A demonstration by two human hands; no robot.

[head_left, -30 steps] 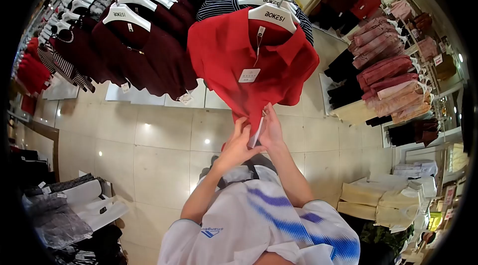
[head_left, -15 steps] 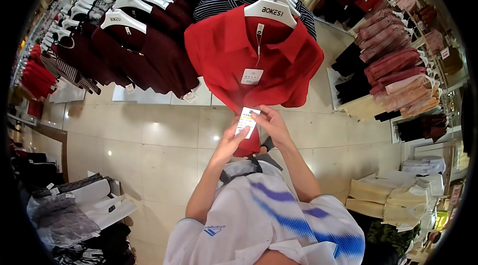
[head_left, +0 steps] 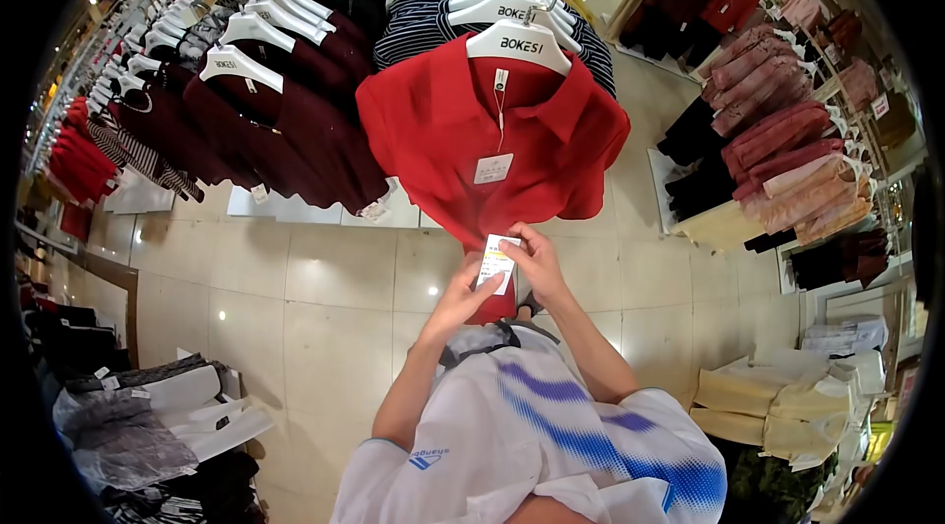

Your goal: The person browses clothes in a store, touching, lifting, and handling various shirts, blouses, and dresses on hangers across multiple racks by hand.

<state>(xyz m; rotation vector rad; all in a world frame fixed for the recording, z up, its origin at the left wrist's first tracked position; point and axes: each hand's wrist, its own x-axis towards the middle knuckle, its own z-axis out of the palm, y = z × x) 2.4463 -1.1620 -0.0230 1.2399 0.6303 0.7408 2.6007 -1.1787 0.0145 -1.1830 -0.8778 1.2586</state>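
A red collared shirt (head_left: 433, 111) hangs right in front of me on a white hanger (head_left: 519, 45) marked BOKESI. A second, smaller tag (head_left: 494, 169) dangles by a string from its neck. Below the shirt's chest, both my hands pinch a white price tag (head_left: 497, 265) with a yellow stripe and small print. My left hand (head_left: 463, 296) grips its lower left side with the thumb across the front. Its upper right corner is between the thumb and fingers of my right hand (head_left: 539, 263). Red fabric shows behind and under the tag.
Striped shirts (head_left: 418, 22) hang behind the red one. Dark maroon tops (head_left: 285, 130) fill the rack at left. Pink garments (head_left: 787, 135) hang at right. Folded cream clothes (head_left: 778, 401) lie at lower right, grey and black garments (head_left: 128, 426) at lower left. Tiled floor (head_left: 335, 278) lies between.
The view has shifted a little, so the red shirt, the tag and both hands sit slightly lower in it. Both hands keep their hold on the price tag.
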